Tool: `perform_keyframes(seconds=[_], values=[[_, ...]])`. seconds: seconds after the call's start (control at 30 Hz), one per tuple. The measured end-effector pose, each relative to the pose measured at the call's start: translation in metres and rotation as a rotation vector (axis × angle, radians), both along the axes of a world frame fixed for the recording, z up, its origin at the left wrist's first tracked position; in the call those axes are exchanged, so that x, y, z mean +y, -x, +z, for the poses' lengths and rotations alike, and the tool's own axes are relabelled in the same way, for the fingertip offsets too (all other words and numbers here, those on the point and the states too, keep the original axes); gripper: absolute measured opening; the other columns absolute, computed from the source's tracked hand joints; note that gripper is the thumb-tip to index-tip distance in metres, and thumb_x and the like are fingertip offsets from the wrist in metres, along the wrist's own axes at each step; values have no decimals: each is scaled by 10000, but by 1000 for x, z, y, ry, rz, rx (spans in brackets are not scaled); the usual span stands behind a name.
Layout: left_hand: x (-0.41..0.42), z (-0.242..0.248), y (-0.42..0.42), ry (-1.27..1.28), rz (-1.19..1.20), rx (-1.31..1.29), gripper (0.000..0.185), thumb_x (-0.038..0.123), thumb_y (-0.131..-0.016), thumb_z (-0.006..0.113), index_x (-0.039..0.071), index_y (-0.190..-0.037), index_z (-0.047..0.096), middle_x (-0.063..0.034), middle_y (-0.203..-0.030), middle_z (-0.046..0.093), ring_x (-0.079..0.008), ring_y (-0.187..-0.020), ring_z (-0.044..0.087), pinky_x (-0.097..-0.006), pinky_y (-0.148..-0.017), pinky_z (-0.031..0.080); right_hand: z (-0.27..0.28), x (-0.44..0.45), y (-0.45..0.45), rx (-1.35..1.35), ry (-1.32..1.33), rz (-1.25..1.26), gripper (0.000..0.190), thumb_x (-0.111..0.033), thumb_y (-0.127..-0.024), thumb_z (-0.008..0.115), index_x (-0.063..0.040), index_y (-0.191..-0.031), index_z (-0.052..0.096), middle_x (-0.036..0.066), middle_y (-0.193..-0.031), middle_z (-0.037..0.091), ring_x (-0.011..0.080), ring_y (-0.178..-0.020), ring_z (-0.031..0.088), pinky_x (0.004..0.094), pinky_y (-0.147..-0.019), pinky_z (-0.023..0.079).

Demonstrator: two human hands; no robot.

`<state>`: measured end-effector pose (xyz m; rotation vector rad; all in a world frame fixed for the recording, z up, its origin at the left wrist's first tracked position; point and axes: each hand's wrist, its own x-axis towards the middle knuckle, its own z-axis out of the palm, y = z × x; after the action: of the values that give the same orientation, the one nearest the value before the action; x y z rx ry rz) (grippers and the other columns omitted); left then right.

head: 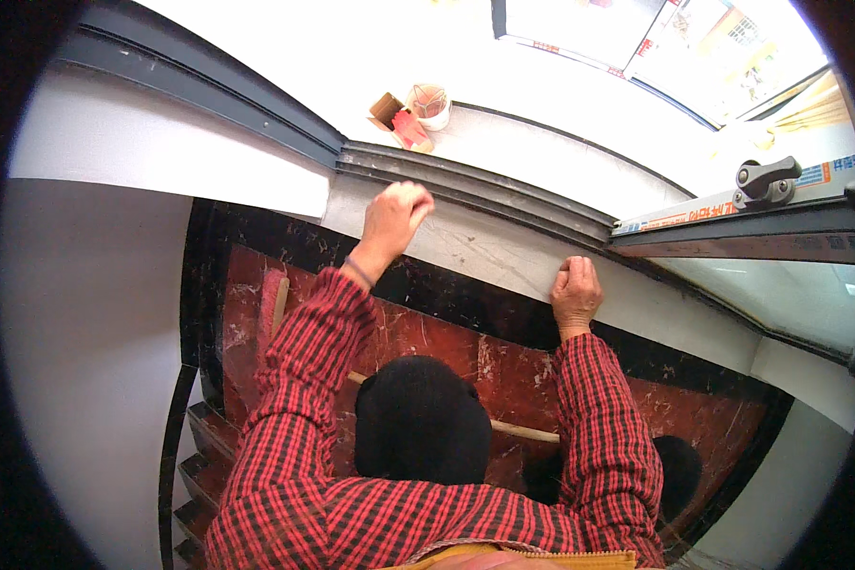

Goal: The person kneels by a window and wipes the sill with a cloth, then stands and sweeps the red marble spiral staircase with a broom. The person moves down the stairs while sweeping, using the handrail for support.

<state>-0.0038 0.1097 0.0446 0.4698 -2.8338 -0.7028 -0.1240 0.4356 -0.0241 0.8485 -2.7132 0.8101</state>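
Note:
My left hand, with a thin band at its wrist, is held with curled fingers over the pale window sill, close to the dark metal track of the window frame. Whether anything small is between its fingers cannot be told. My right hand is closed like a fist at the sill's near edge, farther right; its palm side is hidden. Both sleeves are red and black checked. Beneath my arms, a mop with a pink head and a wooden handle lies over the red tiled floor.
Beyond the track stand an open cardboard box with a red item and a white bucket. An open window sash with a grey handle juts out at right. Dark stair steps descend at lower left.

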Motion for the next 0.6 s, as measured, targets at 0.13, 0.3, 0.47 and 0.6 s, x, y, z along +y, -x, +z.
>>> perform_keyframes(seconds=[0.13,0.3,0.47,0.6], values=[[-22,-14,50,-38,165,135,111,126,-884,676,39,-949,699,-137,-904,705,-286,-811,688,-384,-754,542,1,0,1,10,-14,-6,89,-61,-781,603,-106,-820,538,81,-812,535,298,-785,602,429,-648,510],[-25,-23,68,65,207,-33,149,166,-911,629,36,-941,694,-176,-940,702,-373,-925,679,-464,-823,535,1,-1,0,7,2,-4,70,-45,-804,580,-98,-815,537,94,-791,534,321,-761,604,444,-641,496],[-26,-30,74,99,186,-45,178,185,-920,621,17,-885,670,-205,-949,690,-389,-929,675,-480,-822,529,3,-2,-1,0,0,-5,70,-51,-805,584,-98,-821,535,91,-799,536,319,-766,605,446,-641,499],[-30,-35,81,-42,161,-70,212,206,-916,634,-2,-884,661,-222,-920,689,-397,-909,675,-485,-806,526,4,-2,-1,-5,9,-7,69,-54,-811,584,-99,-823,533,89,-805,538,318,-772,606,447,-642,501]])
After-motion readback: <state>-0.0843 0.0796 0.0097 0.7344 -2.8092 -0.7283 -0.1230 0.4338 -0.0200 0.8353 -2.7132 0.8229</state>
